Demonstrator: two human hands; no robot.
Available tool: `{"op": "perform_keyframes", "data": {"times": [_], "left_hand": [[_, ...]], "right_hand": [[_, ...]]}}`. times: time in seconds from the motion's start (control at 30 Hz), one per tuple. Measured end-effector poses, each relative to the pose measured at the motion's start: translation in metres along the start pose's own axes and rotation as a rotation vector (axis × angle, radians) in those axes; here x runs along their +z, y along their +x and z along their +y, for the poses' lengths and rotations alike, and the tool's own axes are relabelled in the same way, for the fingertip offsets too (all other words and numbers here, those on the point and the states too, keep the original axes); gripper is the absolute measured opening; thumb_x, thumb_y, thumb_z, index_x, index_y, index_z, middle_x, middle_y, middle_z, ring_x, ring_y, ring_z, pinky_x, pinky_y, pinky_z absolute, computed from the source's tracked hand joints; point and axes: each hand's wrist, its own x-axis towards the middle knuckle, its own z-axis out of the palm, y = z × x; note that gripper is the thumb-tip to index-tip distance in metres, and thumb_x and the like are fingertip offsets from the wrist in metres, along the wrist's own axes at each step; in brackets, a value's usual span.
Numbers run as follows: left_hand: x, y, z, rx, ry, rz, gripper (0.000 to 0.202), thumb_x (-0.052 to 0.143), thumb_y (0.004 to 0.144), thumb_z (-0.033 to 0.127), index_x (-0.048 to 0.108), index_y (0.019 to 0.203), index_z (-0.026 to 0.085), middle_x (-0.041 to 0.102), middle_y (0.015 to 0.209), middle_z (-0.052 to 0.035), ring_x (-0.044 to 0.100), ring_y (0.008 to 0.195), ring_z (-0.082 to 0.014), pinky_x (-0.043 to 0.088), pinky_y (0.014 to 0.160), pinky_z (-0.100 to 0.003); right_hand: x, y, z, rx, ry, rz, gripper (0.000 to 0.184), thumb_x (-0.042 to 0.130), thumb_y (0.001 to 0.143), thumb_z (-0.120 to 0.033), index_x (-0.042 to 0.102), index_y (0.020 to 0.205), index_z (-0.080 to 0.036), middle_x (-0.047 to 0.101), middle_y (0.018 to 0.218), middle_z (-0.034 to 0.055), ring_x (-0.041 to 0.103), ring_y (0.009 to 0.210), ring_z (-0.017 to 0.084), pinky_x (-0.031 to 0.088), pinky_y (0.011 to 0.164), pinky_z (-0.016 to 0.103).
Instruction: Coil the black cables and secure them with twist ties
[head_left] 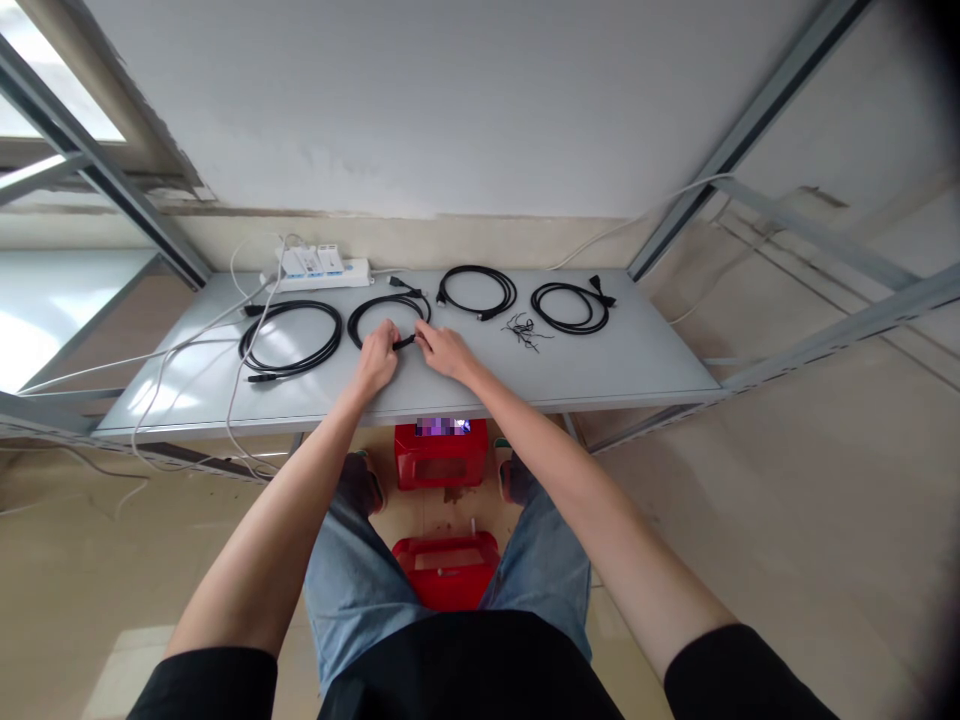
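Note:
A coiled black cable (351, 318) lies on the grey shelf, with plugs at its far side. My left hand (378, 356) is closed on the near side of this coil. Close beside it, my right hand (445, 351) pinches the same near edge, and a short black stretch shows between the two hands. What the fingertips do there is too small to make out. Another black cable coil (335, 335) rests left of my hands. Two more coils, a middle one (512, 290) and a right one (577, 328), lie to the right. Thin black ties (528, 330) form a loose pile between those two.
A white power strip (330, 275) with adapters stands at the back left of the grey shelf (637, 375). White cords (169, 350) hang over its left end. Metal posts (694, 220) rise at both ends. Below are a red stool (442, 470) and a lit screen (442, 426).

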Motion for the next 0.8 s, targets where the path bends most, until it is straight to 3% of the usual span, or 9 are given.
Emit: {"op": "perform_keyframes", "data": {"times": [0.27, 0.43, 0.8], "left_hand": [[0.0004, -0.0008, 0.0078, -0.036, 0.028, 0.026, 0.026, 0.039, 0.107, 0.036, 0.048, 0.084, 0.026, 0.056, 0.074, -0.0027, 0.06, 0.076, -0.0226, 0.05, 0.081, -0.04], [0.0028, -0.0003, 0.0056, -0.03, 0.08, 0.015, 0.03, 0.042, 0.107, 0.04, 0.042, 0.08, 0.027, 0.048, 0.068, -0.0007, 0.056, 0.07, -0.0226, 0.047, 0.078, -0.039], [0.0057, -0.0008, 0.0, 0.008, 0.1, 0.016, 0.028, 0.037, 0.11, 0.043, 0.047, 0.09, 0.026, 0.052, 0.074, -0.0025, 0.062, 0.077, -0.0241, 0.048, 0.08, -0.039]], "right_hand": [[-0.0029, -0.0028, -0.0031, -0.028, 0.008, -0.006, 0.028, 0.039, 0.11, -0.026, 0.061, 0.127, -0.022, 0.078, 0.104, 0.0098, 0.068, 0.089, 0.029, 0.04, 0.076, 0.032], [-0.0047, -0.0036, -0.0055, -0.019, 0.005, -0.009, 0.028, 0.04, 0.11, -0.025, 0.061, 0.128, -0.022, 0.078, 0.105, 0.0103, 0.068, 0.09, 0.029, 0.04, 0.077, 0.032], [-0.0043, -0.005, -0.0063, -0.032, 0.017, 0.029, 0.026, 0.039, 0.111, -0.027, 0.062, 0.124, -0.023, 0.078, 0.107, 0.0102, 0.069, 0.093, 0.028, 0.039, 0.077, 0.031]]}}
